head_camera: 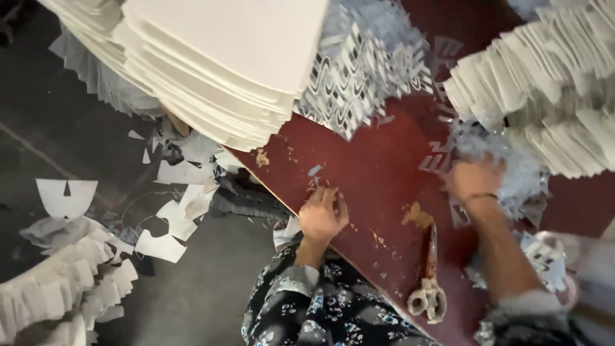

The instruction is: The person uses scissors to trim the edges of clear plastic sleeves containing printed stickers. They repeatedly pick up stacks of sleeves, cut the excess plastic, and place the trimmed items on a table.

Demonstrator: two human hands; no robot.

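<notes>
Head view: right hand (473, 181) is blurred, fingers buried in a loose heap of pale blue-white paper offcuts (512, 168) on the dark red worn tabletop (378, 173); cannot tell whether it is closed on any of them. Left hand (322, 214) sits curled, knuckles up, on the table near its front edge, fingertips beside a few small paper scraps (315, 170); nothing visibly held, and whether anything is pinched under the fingers can't be told.

Metal scissors with pale tape-wrapped handles (428, 282) lie flat on the table between the two forearms, touched by neither hand, blades pointing away from the person.

Just beyond the offcut heap: fanned rows of white cut card pieces (544, 83), right side of table. Top centre: thick stack of large white card sheets (237, 57) overhanging the table's left edge, with a bundle of blue-and-white patterned printed sheets (359, 77) just beside it, partly under.

Left of table, dark grey floor (192, 301) carries scattered white card cutouts (66, 197) and more fanned white card pieces (57, 288) at bottom left.
</notes>
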